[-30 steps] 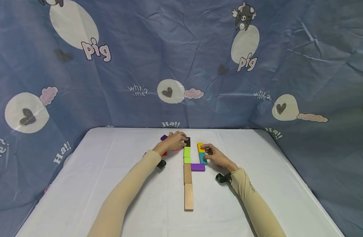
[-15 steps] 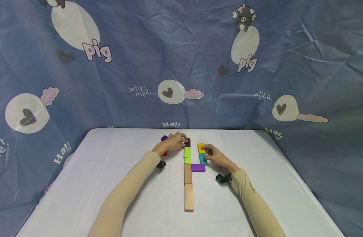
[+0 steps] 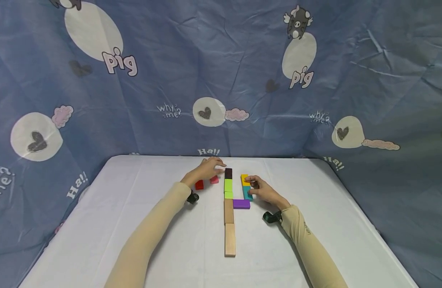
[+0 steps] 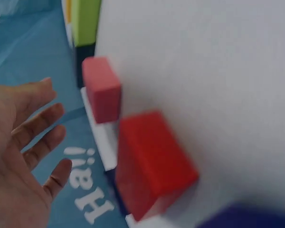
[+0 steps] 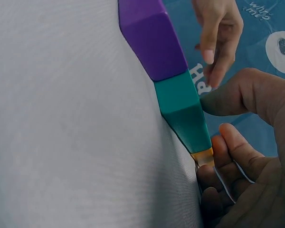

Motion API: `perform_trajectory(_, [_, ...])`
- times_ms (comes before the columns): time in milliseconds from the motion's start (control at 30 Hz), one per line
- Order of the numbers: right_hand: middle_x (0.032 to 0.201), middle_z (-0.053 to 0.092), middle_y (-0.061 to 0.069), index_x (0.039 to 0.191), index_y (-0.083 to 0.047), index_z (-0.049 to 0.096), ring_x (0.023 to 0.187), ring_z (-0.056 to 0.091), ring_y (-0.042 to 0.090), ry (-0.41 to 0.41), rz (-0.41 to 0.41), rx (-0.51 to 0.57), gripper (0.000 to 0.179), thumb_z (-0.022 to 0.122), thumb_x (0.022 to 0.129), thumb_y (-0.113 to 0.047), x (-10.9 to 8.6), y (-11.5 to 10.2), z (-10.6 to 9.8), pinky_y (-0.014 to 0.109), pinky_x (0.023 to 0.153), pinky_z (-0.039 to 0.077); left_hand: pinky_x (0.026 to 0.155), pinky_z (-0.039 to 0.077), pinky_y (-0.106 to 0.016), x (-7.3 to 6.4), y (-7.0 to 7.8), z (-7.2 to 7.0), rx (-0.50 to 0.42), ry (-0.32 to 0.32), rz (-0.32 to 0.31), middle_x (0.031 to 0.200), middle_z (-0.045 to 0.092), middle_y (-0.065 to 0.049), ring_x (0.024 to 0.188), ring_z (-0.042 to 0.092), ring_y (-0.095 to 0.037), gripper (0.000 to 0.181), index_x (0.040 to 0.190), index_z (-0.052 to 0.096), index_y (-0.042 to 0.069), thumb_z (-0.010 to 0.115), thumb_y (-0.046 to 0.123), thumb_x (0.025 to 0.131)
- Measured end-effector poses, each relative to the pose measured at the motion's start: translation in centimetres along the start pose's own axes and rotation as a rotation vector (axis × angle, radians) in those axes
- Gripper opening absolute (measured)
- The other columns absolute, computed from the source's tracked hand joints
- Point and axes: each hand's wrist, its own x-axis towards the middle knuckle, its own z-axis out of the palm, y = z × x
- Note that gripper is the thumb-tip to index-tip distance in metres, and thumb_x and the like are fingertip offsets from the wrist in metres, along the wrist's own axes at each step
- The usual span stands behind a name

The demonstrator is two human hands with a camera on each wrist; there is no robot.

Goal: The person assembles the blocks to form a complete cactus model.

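My left hand (image 3: pixel 206 169) hovers just left of the dark block (image 3: pixel 228 173), its fingers spread and nothing in them. The left wrist view shows this palm beside a pink block (image 4: pixel 102 90) and a red block (image 4: pixel 154 156). Across the row, my right hand (image 3: pixel 267 191) touches two blocks that lie end to end: the thumb is at the teal block (image 5: pixel 183 114), the fingertips at the yellow block (image 5: pixel 203 156). A purple block (image 3: pixel 241 204) lies crosswise, close to the teal one's near end.
Below the dark block, light green blocks (image 3: pixel 228 185) and two plain wooden blocks (image 3: pixel 229 211) continue the row towards me on the white tablecloth (image 3: pixel 278 256). A dark blue block (image 4: pixel 249 218) shows at the left wrist view's edge. A blue printed curtain (image 3: pixel 221 72) hangs behind.
My left hand has come off the dark block, shifting slightly left and away from me. It now covers the spot where a dark purple block showed. My right hand stays still.
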Motion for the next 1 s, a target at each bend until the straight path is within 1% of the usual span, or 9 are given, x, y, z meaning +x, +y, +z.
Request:
perform_trajectory(100, [0.133, 0.051, 0.016, 0.131, -0.005, 0.048, 0.116, 0.046, 0.029, 0.001, -0.001, 0.007, 0.049, 0.065, 0.085, -0.006, 0.0, -0.1, 0.0, 0.044, 0.102, 0.035, 0.109, 0.024, -0.054, -0.3, -0.4, -0.8, -0.007, 0.042, -0.020, 0.126, 0.062, -0.006, 0.125, 0.049, -0.025, 0.033, 0.123, 0.066, 0.011, 0.063, 0.026, 0.094])
perform_trajectory(200, [0.133, 0.051, 0.016, 0.131, -0.005, 0.048, 0.116, 0.046, 0.029, 0.004, 0.002, 0.003, 0.050, 0.065, 0.084, -0.006, 0.0, -0.2, 0.0, 0.043, 0.102, 0.035, 0.109, 0.025, -0.054, -0.7, -0.8, -1.5, 0.020, 0.046, -0.040, 0.112, 0.067, -0.003, 0.115, 0.055, -0.024, 0.032, 0.116, 0.068, 0.011, 0.068, 0.029, 0.090])
perform_trajectory(333, [0.133, 0.051, 0.016, 0.131, -0.005, 0.047, 0.115, 0.046, 0.029, 0.003, 0.004, 0.002, 0.050, 0.066, 0.084, -0.006, 0.0, -0.2, 0.0, 0.043, 0.101, 0.035, 0.110, 0.021, -0.054, -1.5, -0.8, -2.0, 0.058, -0.008, -0.069, 0.107, 0.066, -0.002, 0.114, 0.054, -0.025, 0.035, 0.114, 0.068, 0.012, 0.071, 0.033, 0.086])
perform_trajectory(433, [0.134, 0.051, 0.016, 0.131, -0.005, 0.048, 0.116, 0.046, 0.029, -0.001, 0.009, 0.006, 0.051, 0.066, 0.084, -0.006, 0.0, -0.1, 0.0, 0.043, 0.102, 0.035, 0.108, 0.022, -0.050, -2.3, -0.6, -2.3, 0.067, -0.051, -0.079, 0.104, 0.065, -0.002, 0.108, 0.054, -0.023, 0.036, 0.112, 0.069, 0.011, 0.071, 0.034, 0.085])
perform_trajectory(567, [0.134, 0.050, 0.016, 0.132, -0.005, 0.047, 0.117, 0.046, 0.030, -0.006, 0.016, 0.002, 0.051, 0.066, 0.085, -0.007, -0.1, 0.0, -0.1, 0.044, 0.102, 0.035, 0.103, 0.024, -0.047, -3.1, -0.3, -2.2, 0.072, -0.073, -0.068, 0.095, 0.066, 0.001, 0.097, 0.053, -0.017, 0.032, 0.108, 0.070, 0.011, 0.073, 0.030, 0.082])
perform_trajectory(700, [0.135, 0.049, 0.019, 0.134, -0.002, 0.045, 0.118, 0.045, 0.033, -0.016, 0.012, 0.007, 0.052, 0.065, 0.086, -0.006, -0.3, -0.3, 0.0, 0.046, 0.102, 0.034, 0.098, 0.028, -0.046, -3.2, -0.4, -1.8, 0.056, -0.064, -0.043, 0.087, 0.067, 0.004, 0.090, 0.055, -0.014, 0.024, 0.101, 0.072, 0.011, 0.074, 0.025, 0.081])
perform_trajectory(733, [0.136, 0.048, 0.020, 0.134, 0.000, 0.044, 0.118, 0.045, 0.034, -0.020, 0.011, 0.008, 0.052, 0.064, 0.086, -0.005, -0.6, -0.7, 0.0, 0.046, 0.102, 0.034, 0.097, 0.028, -0.045, -3.2, -0.4, -1.7, 0.053, -0.061, -0.038, 0.086, 0.067, 0.004, 0.090, 0.055, -0.014, 0.022, 0.099, 0.072, 0.011, 0.074, 0.024, 0.081])
perform_trajectory(900, [0.135, 0.050, 0.018, 0.133, -0.002, 0.045, 0.117, 0.046, 0.031, -0.015, 0.010, 0.003, 0.051, 0.064, 0.085, -0.005, -0.6, -0.9, 0.0, 0.045, 0.103, 0.034, 0.096, 0.029, -0.044, -3.1, -0.4, -1.5, 0.040, -0.056, -0.046, 0.087, 0.067, 0.002, 0.092, 0.055, -0.016, 0.018, 0.097, 0.073, 0.011, 0.074, 0.021, 0.082])
perform_trajectory(1000, [0.134, 0.051, 0.015, 0.132, -0.005, 0.047, 0.116, 0.046, 0.029, -0.006, 0.005, 0.005, 0.051, 0.066, 0.085, -0.007, -0.3, -0.3, 0.0, 0.044, 0.102, 0.035, 0.097, 0.029, -0.044, -3.1, -0.3, -1.5, 0.046, -0.059, -0.057, 0.089, 0.067, 0.002, 0.092, 0.054, -0.016, 0.017, 0.098, 0.073, 0.012, 0.073, 0.020, 0.083])
